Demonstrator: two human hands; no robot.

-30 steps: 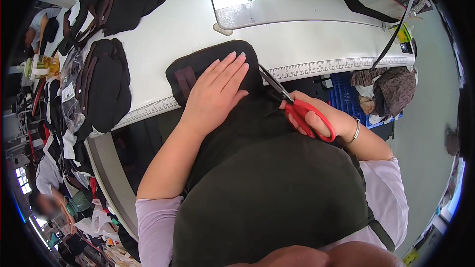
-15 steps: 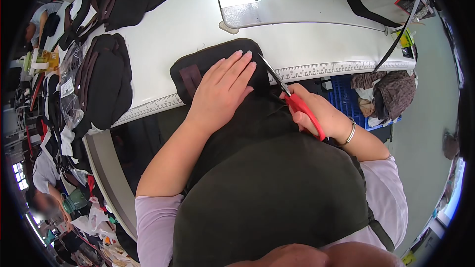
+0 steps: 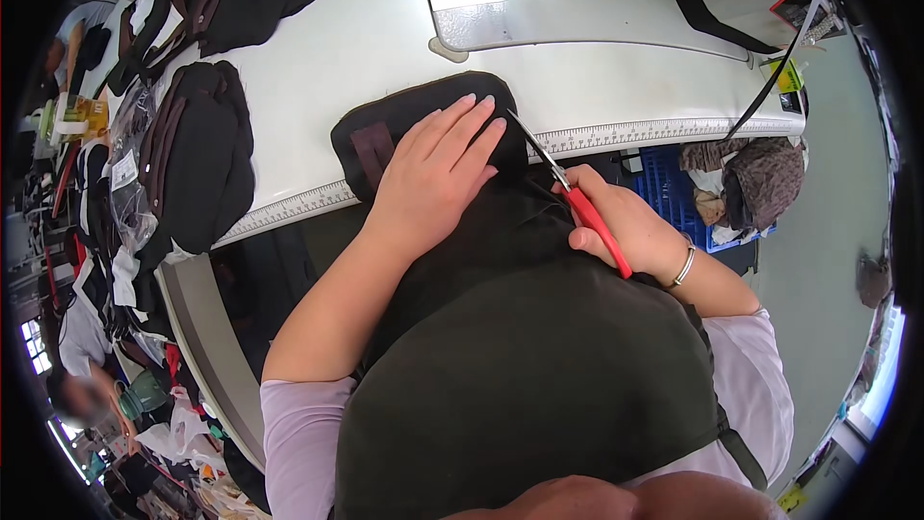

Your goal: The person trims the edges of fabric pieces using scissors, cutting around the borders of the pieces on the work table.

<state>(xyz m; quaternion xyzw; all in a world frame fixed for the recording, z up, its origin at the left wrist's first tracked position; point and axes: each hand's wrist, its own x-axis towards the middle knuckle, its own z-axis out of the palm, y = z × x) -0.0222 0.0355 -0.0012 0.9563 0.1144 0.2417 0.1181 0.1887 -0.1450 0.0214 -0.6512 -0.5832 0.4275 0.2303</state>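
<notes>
A black fabric piece (image 3: 423, 101) with rounded corners and a dark brown strip (image 3: 372, 149) lies over the front edge of the white table. My left hand (image 3: 428, 173) rests flat on it, fingers stretched out towards its upper right corner. In my right hand (image 3: 616, 221) is a pair of scissors (image 3: 599, 231) with red handles. The blades point up and left, and their tip is beside the fabric's right edge. Whether the tip touches the fabric I cannot tell.
A sewing machine (image 3: 577, 14) is set in the table behind the fabric. A ruler strip (image 3: 635, 133) runs along the front edge. Stacked black pieces (image 3: 207, 154) lie at the left. A blue crate (image 3: 664, 188) with cloth stands below right. Another person (image 3: 87, 347) is at far left.
The scissors have turned slightly in my right hand, so the red handles now show narrower and more edge-on. My left hand stays flat on the fabric.
</notes>
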